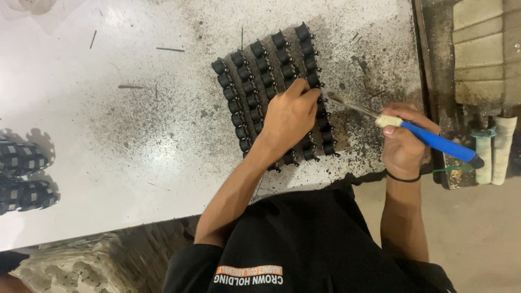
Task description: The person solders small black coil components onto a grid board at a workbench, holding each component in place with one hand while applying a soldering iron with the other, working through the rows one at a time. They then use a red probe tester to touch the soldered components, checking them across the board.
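A square block of several rows of small black coil parts (255, 70) lies on the white, soot-speckled table (135, 135). My left hand (290, 116) rests on the block's right side, fingertips pinching one black part near its right edge. My right hand (402, 142) grips a tool with a blue handle (442, 144) and a thin metal tip (350, 104). The tip points left at the part under my left fingertips.
Two round black toothed assemblies (21, 176) sit at the table's left edge. A dirty cream-coloured block fixture (483, 54) and a white roller (502, 146) stand to the right. Thin metal pins (171, 49) lie scattered on the table. Crumpled plastic (70, 266) lies below the table edge.
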`<state>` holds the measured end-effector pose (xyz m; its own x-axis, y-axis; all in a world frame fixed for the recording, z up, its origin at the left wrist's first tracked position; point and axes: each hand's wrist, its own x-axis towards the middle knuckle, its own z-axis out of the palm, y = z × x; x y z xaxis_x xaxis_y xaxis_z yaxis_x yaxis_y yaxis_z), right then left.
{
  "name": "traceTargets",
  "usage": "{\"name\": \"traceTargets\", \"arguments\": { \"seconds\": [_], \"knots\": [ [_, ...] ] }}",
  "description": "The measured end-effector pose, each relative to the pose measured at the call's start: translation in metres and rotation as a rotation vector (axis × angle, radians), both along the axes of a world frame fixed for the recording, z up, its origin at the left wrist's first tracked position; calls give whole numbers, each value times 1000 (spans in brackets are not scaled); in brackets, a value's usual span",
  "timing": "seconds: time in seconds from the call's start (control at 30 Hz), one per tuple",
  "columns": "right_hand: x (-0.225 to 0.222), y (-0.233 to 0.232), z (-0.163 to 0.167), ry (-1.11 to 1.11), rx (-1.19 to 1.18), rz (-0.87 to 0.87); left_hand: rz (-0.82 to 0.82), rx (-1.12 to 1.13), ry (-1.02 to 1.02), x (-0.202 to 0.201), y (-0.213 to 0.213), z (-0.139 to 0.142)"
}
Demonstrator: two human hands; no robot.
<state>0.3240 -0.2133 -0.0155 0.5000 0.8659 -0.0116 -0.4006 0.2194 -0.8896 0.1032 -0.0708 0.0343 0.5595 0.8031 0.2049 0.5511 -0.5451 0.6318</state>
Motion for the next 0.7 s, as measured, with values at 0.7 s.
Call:
{"name": "traceTargets", "arguments": {
  "seconds": [0.7],
  "knots": [
    [1, 1, -2, 55, -35, -55, 22, -104, -49, -1, -1, 4]
  ]
}}
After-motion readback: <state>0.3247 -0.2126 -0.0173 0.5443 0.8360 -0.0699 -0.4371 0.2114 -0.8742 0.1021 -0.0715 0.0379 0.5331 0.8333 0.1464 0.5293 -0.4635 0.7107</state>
